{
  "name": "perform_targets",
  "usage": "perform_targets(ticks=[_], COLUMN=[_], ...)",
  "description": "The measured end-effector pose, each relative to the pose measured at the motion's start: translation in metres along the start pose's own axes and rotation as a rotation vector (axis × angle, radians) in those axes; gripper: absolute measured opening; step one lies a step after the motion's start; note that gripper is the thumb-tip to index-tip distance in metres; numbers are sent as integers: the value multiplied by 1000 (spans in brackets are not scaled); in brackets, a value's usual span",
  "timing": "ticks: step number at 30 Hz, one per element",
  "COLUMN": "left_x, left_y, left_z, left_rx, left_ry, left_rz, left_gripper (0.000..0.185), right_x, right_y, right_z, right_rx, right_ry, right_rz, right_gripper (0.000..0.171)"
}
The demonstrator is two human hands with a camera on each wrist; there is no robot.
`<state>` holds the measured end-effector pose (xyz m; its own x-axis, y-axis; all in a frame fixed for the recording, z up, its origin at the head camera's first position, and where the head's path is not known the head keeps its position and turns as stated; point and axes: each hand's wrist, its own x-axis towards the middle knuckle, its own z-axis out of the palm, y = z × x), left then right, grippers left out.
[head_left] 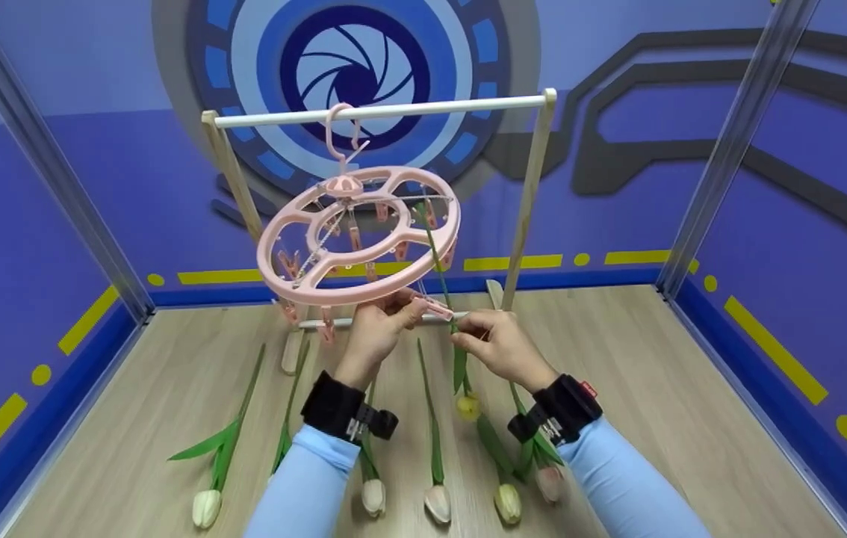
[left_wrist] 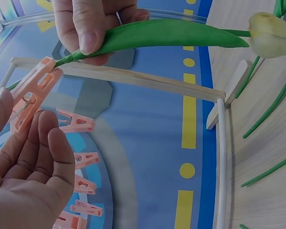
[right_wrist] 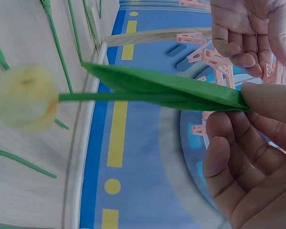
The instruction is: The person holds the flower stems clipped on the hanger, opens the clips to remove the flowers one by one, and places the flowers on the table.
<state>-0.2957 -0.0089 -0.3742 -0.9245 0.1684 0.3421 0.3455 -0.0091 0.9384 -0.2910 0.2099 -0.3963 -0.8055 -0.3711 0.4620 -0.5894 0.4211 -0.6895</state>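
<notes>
Right hand (head_left: 502, 345) pinches tulip (head_left: 466, 403) — clip (head_left: 435, 306) beside.

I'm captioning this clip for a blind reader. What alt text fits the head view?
A left hand pinches a pink plastic clothes peg under a round pink peg hanger, while the right hand holds a yellow tulip's green stem at it. Five more tulips lie on the wooden floor.

peg hanger (head_left: 360, 235): pink | tulip (head_left: 467, 406): yellow, green stem | sleeves (head_left: 621, 478): light blue
</notes>
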Motion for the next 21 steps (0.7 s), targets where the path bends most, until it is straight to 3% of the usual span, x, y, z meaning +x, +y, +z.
perform_targets(ticks=[21], left_x=[-2], left_y=[-2], left_z=[-1], left_rx=[-18], left_ry=[-2], left_rz=[-5], left_gripper=[15], right_x=[-4], right_y=[3], right_z=[-1], right_rx=[-69], right_ry=[3], right_rz=[-17], right_gripper=[4])
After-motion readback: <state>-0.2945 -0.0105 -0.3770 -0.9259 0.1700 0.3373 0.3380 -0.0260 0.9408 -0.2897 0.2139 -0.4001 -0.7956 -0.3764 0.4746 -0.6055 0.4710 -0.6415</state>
